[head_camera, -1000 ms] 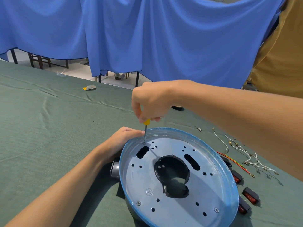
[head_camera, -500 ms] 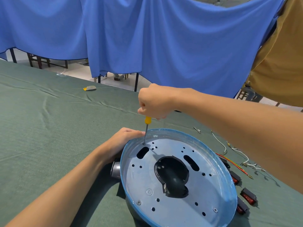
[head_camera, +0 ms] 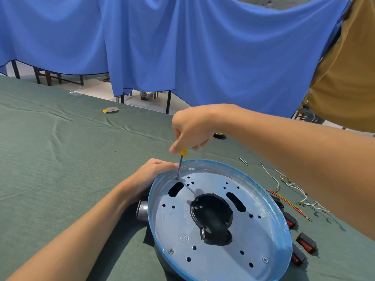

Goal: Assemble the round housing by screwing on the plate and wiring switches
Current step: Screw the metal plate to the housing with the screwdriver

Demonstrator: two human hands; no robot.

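The round housing (head_camera: 280, 216) sits on the green tablecloth (head_camera: 60, 159) with the metal plate (head_camera: 176, 220) lying inside its blue rim; right hand (head_camera: 192, 130) is clenched around a yellow-handled screwdriver (head_camera: 181, 161), held upright, tip down at a hole on the plate's far-left edge; left hand (head_camera: 150, 177) cups the housing's outer rim, fingers curled against it; red rocker switches (head_camera: 306, 244) and loose wires (head_camera: 292, 189) lie on the cloth just right of the housing.

Two hands (head_camera: 190, 128), four switches (head_camera: 306, 244).
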